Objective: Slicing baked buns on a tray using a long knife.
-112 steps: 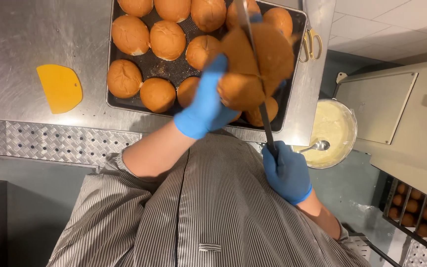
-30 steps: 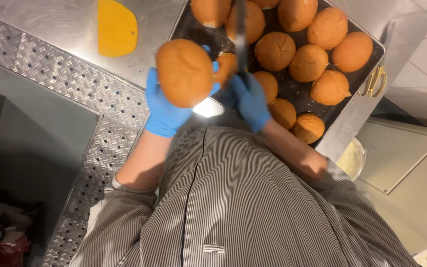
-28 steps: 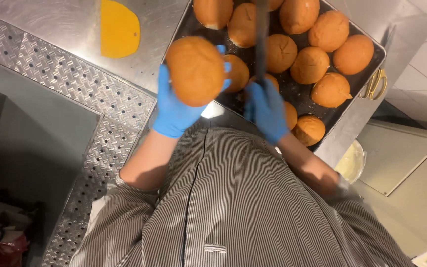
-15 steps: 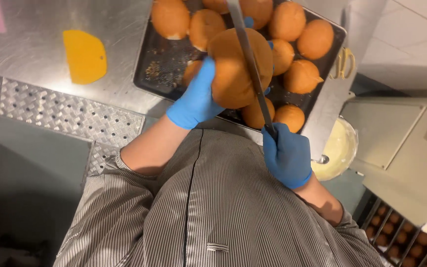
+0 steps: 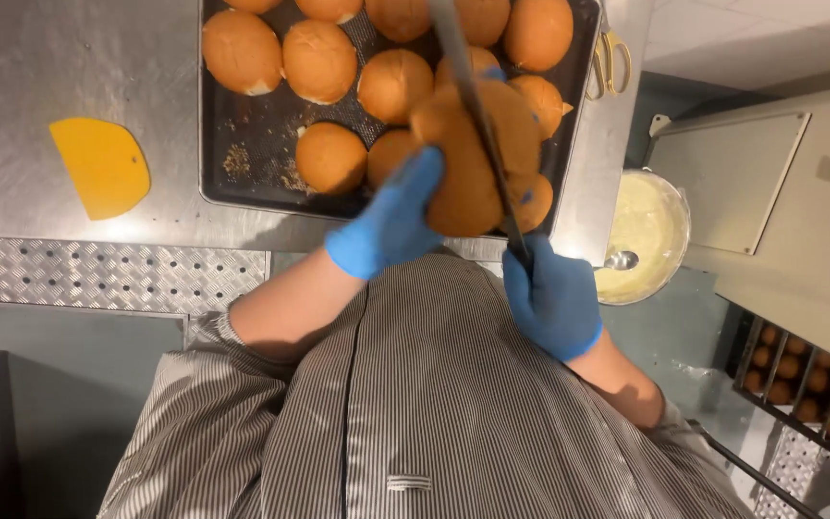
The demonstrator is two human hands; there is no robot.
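My left hand (image 5: 391, 219), in a blue glove, holds a large round golden bun (image 5: 463, 154) up above the near edge of a dark baking tray (image 5: 242, 163). My right hand (image 5: 551, 300), also gloved in blue, grips the handle of a long knife (image 5: 468, 91). The blade runs across the held bun from near to far, set into it. Several more buns (image 5: 319, 62) lie in rows on the tray, which rests on a steel table (image 5: 40, 77).
A yellow plastic scraper (image 5: 103, 165) lies on the steel left of the tray. Scissors (image 5: 609, 53) rest at the tray's right edge. A bowl of pale cream with a spoon (image 5: 647, 235) sits lower right, and a rack of buns (image 5: 809, 380) stands at far right.
The view has shifted. The bun was held up by my left hand alone a second ago; now my right hand has pulled back along the knife and the blade sits across the bun.
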